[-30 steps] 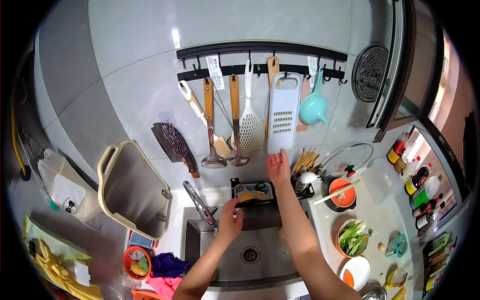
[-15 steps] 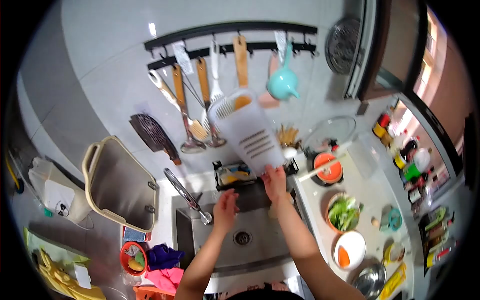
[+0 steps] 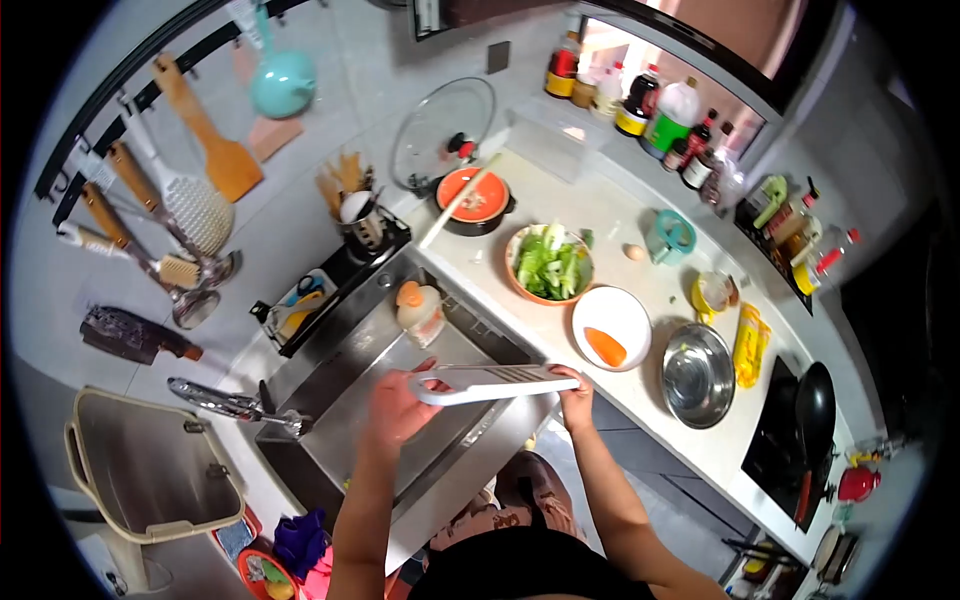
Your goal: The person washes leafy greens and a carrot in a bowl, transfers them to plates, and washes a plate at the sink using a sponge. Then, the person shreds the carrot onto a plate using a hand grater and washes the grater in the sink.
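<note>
A white plastic grater [image 3: 490,386] is tilted nearly edge-on above the front edge of the sink [image 3: 385,385]. My left hand [image 3: 398,408] closes on its end with the handle opening. At the opposite end, my right hand [image 3: 573,398] pinches the corner between thumb and fingers. Some dark slots show on the grater's upper face; its underside is hidden. Inside the sink stands a bottle with an orange top [image 3: 420,312]. Right of my right hand, a white bowl [image 3: 590,320] holds a piece of carrot [image 3: 605,347].
On the counter stand a bowl of green leaves [image 3: 548,265], a metal bowl [image 3: 698,375], an egg [image 3: 635,252] and an orange-lined pot [image 3: 473,200]. A faucet [image 3: 235,402] reaches over the sink's left side. Far right, a black pan [image 3: 815,410] rests by the stove.
The grater has come down from in front of the wall rack to above the sink's front edge. My left hand, free before, now grips it too. The view has turned right.
</note>
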Tool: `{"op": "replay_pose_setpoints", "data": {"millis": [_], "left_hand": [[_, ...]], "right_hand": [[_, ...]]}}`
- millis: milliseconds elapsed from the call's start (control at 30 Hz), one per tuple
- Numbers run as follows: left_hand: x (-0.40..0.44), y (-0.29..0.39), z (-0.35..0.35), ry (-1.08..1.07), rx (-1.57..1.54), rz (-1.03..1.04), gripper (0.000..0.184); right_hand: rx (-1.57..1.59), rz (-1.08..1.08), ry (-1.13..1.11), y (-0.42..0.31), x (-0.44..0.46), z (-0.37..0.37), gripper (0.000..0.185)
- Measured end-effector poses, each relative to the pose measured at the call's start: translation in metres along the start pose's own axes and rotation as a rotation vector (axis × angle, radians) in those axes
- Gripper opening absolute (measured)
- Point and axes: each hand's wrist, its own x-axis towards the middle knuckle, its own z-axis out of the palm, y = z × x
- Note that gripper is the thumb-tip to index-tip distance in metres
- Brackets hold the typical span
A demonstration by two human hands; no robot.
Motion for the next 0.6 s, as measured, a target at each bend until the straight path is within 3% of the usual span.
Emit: {"op": "replay_pose_setpoints", "data": {"millis": [33,133,200,300,400,433,467,500,533,567,600], "left_hand": [[0.008,-0.010,0.009,-0.009,-0.204,-0.134,0.049],[0.031,-0.042,0.040,-0.029,-0.174,-0.323,0.051],[0.042,-0.058,0.063,-0.086,-0.132,-0.415,0.052],[0.063,-0.075,0.092,-0.262,0.001,-0.394,0.049],[0.085,-0.099,0.108,-0.075,0.120,-0.355,0.049],[0.101,-0.118,0.114,-0.001,0.103,-0.278,0.034],[0.109,-0.126,0.110,-0.071,0.033,-0.260,0.026],[0.115,-0.131,0.103,-0.137,-0.035,-0.243,0.018],[0.117,-0.135,0.111,-0.203,-0.099,-0.228,0.011],[0.115,-0.140,0.120,0.014,0.095,-0.092,0.012],[0.119,-0.143,0.120,-0.051,0.046,-0.043,0.009]], "right_hand": [[0.010,-0.053,0.073,0.002,-0.002,-0.016,0.018],[-0.033,-0.196,0.244,0.010,0.001,-0.059,0.018],[-0.044,-0.162,0.294,0.010,0.005,-0.085,0.020],[-0.139,-0.177,0.233,0.003,0.015,-0.115,0.023],[-0.207,-0.194,0.164,0.004,0.032,-0.137,0.028],[-0.303,-0.219,0.158,0.007,0.049,-0.155,0.030],[-0.399,-0.246,0.159,0.010,0.058,-0.162,0.033],[-0.364,0.023,0.139,-0.001,0.065,-0.166,0.035],[-0.364,0.005,0.171,-0.018,0.073,-0.163,0.036],[-0.430,-0.023,0.140,-0.009,0.081,-0.172,0.036],[-0.497,-0.055,0.108,-0.005,0.090,-0.178,0.037]]}}
